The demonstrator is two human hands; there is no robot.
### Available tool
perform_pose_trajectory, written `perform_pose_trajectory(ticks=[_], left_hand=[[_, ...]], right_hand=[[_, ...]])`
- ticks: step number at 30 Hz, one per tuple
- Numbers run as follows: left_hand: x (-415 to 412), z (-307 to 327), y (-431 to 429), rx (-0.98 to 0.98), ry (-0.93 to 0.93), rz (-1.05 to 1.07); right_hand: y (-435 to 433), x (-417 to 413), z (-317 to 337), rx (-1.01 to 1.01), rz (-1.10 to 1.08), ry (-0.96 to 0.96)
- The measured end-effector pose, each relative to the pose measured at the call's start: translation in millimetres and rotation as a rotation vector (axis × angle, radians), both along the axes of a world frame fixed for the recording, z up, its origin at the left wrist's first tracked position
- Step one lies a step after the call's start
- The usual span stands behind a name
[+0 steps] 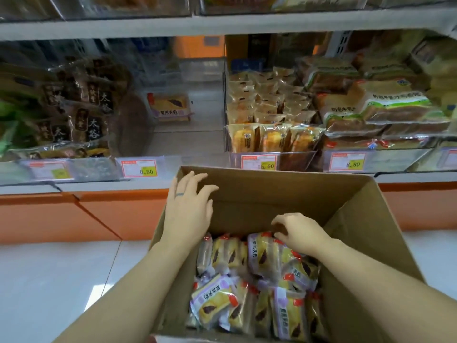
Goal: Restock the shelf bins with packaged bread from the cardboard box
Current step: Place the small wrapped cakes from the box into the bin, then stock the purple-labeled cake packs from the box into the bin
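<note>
Cardboard box (pixel 284 201) open, below shelf front; landmark for all. Packaged bread (pixel 257 283) heaped in box's lower half, purple-yellow wrappers. Right hand (pixel 300 232) inside box, fingers curled down onto top packet near box's far wall, pinching its wrapper edge; firm grip not clear. Left hand (pixel 189 206) over box's left wall, fingers spread wide, empty, ring on one finger. Shelf bin (pixel 173 125) above box holds single matching packet (pixel 169 106).

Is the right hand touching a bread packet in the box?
Touching. The head view shows the right hand with fingers curled onto the top of a bread packet inside the cardboard box.
</note>
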State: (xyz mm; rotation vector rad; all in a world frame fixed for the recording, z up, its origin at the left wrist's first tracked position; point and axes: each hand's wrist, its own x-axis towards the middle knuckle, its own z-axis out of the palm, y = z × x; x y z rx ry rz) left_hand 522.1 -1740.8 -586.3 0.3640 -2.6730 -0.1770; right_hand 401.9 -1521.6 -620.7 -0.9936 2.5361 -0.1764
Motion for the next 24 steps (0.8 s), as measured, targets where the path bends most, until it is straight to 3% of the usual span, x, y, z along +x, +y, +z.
perform_pose_trajectory(ticks=[3, 5, 10, 15, 24], left_hand=[[6.9, -6.6, -0.4, -0.152, -0.104, -0.009], [10.2, -10.8, -2.8, -0.213, -0.136, -0.009], [7.4, -17.1, -4.8, -0.244, -0.132, 0.012], [7.0, -21.8, -6.9, -0.257, -0.116, 0.029], [8.3, -26.9, -18.1, -0.322, -0.157, 0.079]], right_hand=[[1.8, -5.4, -45.2, 0.107, -0.176, -0.195], [-1.1, -8.7, -69.0, 0.205, -0.179, -0.279], [-19.5, -26.3, -93.8, 0.336, -0.031, -0.268], [-25.2, -36.4, -129.4, 0.369, -0.17, -0.304], [-47.7, -26.7, -179.8, 0.01, -0.649, -0.568]])
